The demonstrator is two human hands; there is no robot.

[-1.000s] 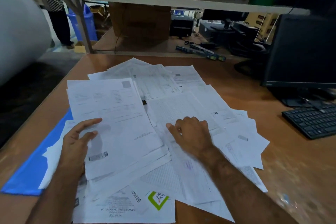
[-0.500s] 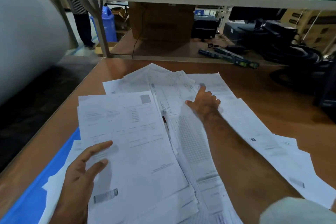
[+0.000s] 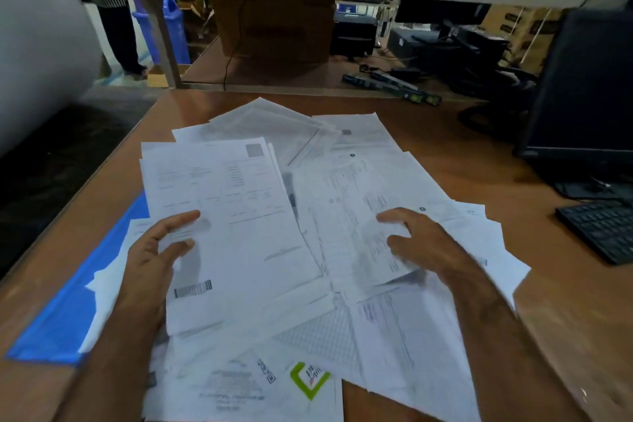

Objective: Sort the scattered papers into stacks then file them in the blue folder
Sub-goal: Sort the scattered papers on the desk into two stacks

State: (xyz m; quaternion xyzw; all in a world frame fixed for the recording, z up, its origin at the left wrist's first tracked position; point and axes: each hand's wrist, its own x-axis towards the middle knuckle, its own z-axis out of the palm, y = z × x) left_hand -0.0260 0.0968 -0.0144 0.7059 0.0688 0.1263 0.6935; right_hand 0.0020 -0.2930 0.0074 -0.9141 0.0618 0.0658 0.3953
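Blue folder (image 3: 65,315) lies under scattered papers (image 3: 342,329); left hand (image 3: 150,260) holds a stack (image 3: 239,233), right hand (image 3: 421,243) a sheet (image 3: 349,226).

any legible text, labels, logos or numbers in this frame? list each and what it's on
None can be read.
Barcode sheet: barcode and print blurred.
Green-logo sheet: green mark, QR code and heading blurred.
Sheet under the right hand: print too small.
Monitor, keyboard: nothing legible.

Loose papers (image 3: 342,202) lay spread over the middle of the desk (image 3: 565,319), overlapping one another. A folder (image 3: 68,312) lay under their left edge, along the desk's left side. A keyboard (image 3: 603,229) sat to the right of the papers, with a monitor (image 3: 589,89) behind it
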